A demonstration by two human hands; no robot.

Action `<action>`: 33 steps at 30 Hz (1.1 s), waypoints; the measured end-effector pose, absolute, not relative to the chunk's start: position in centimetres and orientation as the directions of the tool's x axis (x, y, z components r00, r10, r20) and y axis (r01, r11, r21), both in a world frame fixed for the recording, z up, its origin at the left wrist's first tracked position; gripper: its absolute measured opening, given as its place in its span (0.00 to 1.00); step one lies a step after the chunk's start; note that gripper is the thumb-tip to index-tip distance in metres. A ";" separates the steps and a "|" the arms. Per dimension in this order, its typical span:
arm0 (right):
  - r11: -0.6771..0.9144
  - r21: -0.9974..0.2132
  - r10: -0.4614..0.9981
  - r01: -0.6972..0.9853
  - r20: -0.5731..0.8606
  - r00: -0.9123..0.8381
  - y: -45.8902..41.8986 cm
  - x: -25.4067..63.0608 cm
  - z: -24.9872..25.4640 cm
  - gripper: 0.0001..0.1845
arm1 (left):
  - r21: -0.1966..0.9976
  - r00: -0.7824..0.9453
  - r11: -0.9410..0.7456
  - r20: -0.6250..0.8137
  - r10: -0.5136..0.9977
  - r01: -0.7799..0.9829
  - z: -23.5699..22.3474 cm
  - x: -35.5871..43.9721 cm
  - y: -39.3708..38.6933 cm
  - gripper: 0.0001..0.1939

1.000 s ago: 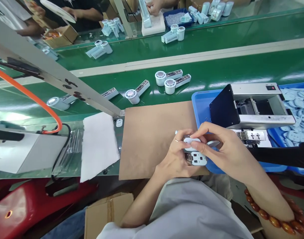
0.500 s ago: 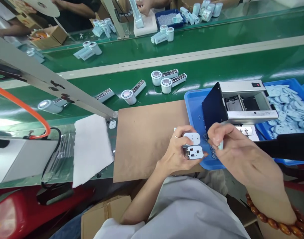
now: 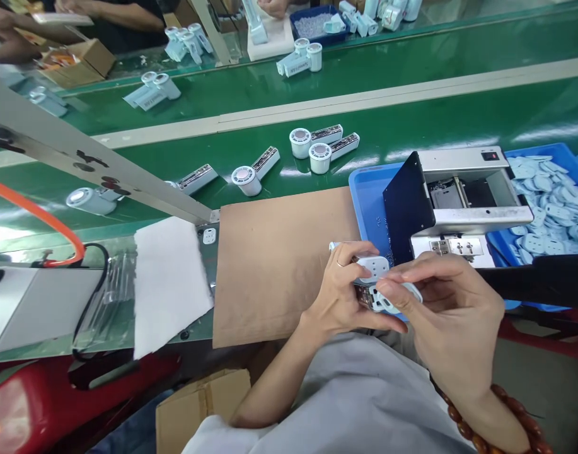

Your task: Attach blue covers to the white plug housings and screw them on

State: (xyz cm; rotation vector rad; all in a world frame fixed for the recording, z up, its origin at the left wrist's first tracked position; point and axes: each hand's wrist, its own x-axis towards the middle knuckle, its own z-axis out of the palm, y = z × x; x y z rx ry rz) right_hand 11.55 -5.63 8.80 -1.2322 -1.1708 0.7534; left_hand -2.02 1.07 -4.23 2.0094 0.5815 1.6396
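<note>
Fan handles point(image 3: 371, 284) gripped by left hand point(image 3: 338, 296); right hand point(image 3: 447, 309) pinches cover plate point(image 3: 402, 291)

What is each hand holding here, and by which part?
Left hand grips two white fan units by their handles; right hand pinches a small pale cover by its edge.

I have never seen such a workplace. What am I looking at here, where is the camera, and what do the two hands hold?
The camera sits on a person's head and looks down at their own two bare hands. The left hand grips two small white fan parts stacked together. The right hand presses a pale blue cover piece onto the lower one. Under the hands lies a brown cardboard sheet. To the right stands a small grey machine in a blue tray, next to a bin of blue covers. Beyond is a green conveyor belt carrying unfinished handheld fans. Other people work on the far side.
</note>
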 end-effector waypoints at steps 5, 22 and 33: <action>0.293 -0.948 0.889 0.127 0.319 0.329 -5.5 10.3 7.5 0.16 | 0.604 0.241 -0.793 0.760 0.604 0.081 -4.2 -1.8 0.7 0.46; 0.260 -0.912 0.958 0.318 0.285 0.034 -5.8 13.4 8.9 0.09 | 0.618 0.335 -0.780 0.718 0.610 0.096 -3.5 -2.2 0.3 0.34; 0.298 -0.943 0.948 0.150 0.311 0.068 -6.1 12.6 7.3 0.12 | 0.629 0.234 -0.777 0.758 0.609 -0.019 -4.4 -2.0 0.3 0.48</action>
